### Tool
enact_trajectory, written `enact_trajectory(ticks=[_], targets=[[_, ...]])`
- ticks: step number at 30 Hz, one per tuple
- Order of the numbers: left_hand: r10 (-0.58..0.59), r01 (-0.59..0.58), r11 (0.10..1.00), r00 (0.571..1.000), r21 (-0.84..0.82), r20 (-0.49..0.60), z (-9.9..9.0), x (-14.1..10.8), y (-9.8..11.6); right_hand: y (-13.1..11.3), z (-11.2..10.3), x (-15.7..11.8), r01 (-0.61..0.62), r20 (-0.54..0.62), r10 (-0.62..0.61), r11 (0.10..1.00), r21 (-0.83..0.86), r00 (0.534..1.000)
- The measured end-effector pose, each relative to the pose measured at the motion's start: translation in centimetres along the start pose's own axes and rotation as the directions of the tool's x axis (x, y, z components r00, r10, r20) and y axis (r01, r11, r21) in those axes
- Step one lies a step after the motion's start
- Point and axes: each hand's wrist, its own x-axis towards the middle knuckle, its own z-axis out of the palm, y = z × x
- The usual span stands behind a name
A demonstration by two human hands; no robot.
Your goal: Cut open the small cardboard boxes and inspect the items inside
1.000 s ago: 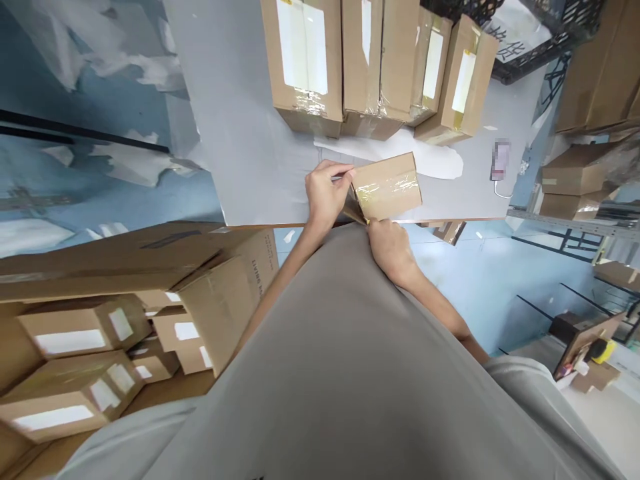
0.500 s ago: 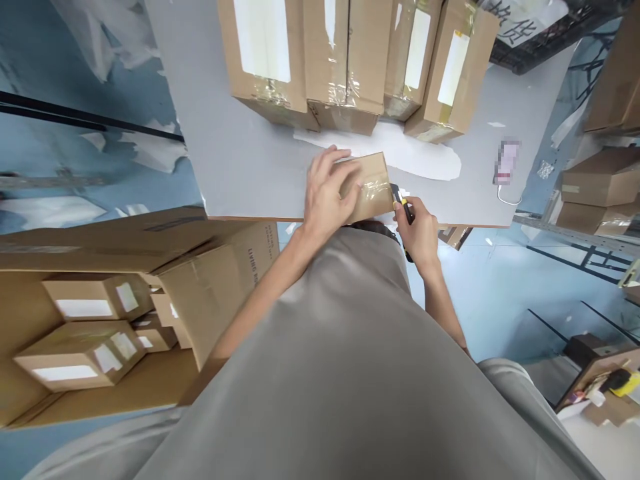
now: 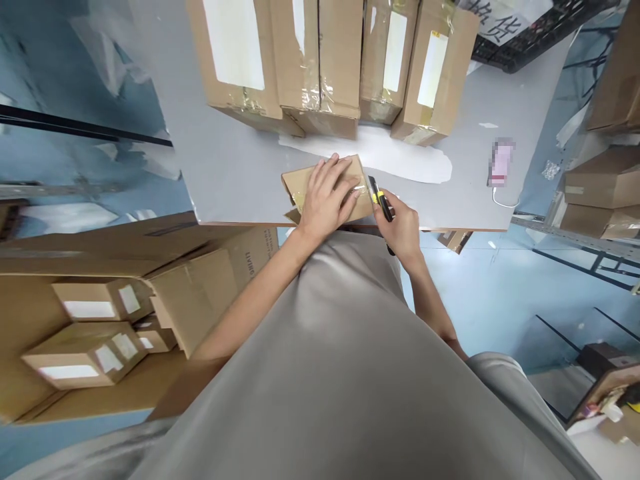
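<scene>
A small cardboard box [image 3: 356,175] with clear tape on it lies at the front edge of the grey table [image 3: 235,180]. My left hand [image 3: 327,197] rests on top of this box, fingers stretched out and slightly spread, covering its middle. In my right hand [image 3: 400,227] is a black and yellow utility knife [image 3: 381,203], gripped with the fingers wrapped round its handle. The knife's front end is at the box's right edge; whether the blade touches the cardboard I cannot tell. At the box's left end a flap [image 3: 293,215] sticks out.
Several taped cartons [image 3: 340,73] stand along the back of the table, with white paper [image 3: 410,157] before them. A black crate [image 3: 520,57] is at the back right, near a pink, blurred-out object [image 3: 501,163] with a white cord. Lower left, a big open carton [image 3: 200,287] holds smaller boxes [image 3: 75,353].
The small box has turned and shifted left, so its left end and flap now show. My left hand now lies flatter on it. My right hand has moved left with the knife.
</scene>
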Motion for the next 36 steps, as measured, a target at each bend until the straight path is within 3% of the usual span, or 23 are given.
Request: enact_trajectory(ticks=[4,14,22,25,30,36], targets=[[0.012,-0.012,1.0,1.0,-0.011,-0.003,0.1,0.0,-0.2,-0.2,0.7,0.7,0.065,0.015,-0.065,0.996,-0.067,0.998],[-0.007,0.007,0.998,1.0,-0.067,0.009,-0.2,0.4,0.0,-1.0,1.4,1.4,0.042,0.037,-0.035,0.971,-0.236,0.999],[-0.063,0.066,0.979,0.998,-0.192,0.021,-0.5,0.8,0.5,-6.1,1.3,0.8,-0.172,0.099,0.237,0.883,-0.436,0.967],[-0.076,0.081,0.972,0.997,-0.22,0.029,-0.4,0.9,0.7,-7.5,1.4,1.5,-0.209,0.088,0.283,0.854,-0.476,0.955],[-0.085,0.088,0.969,0.996,-0.229,0.022,-0.1,1.1,0.8,-8.5,0.9,1.6,-0.215,0.075,0.286,0.845,-0.49,0.955],[-0.062,0.064,0.975,0.998,-0.213,0.015,0.1,0.9,0.5,-8.6,0.7,-0.4,-0.325,0.097,0.452,0.76,-0.563,0.887]])
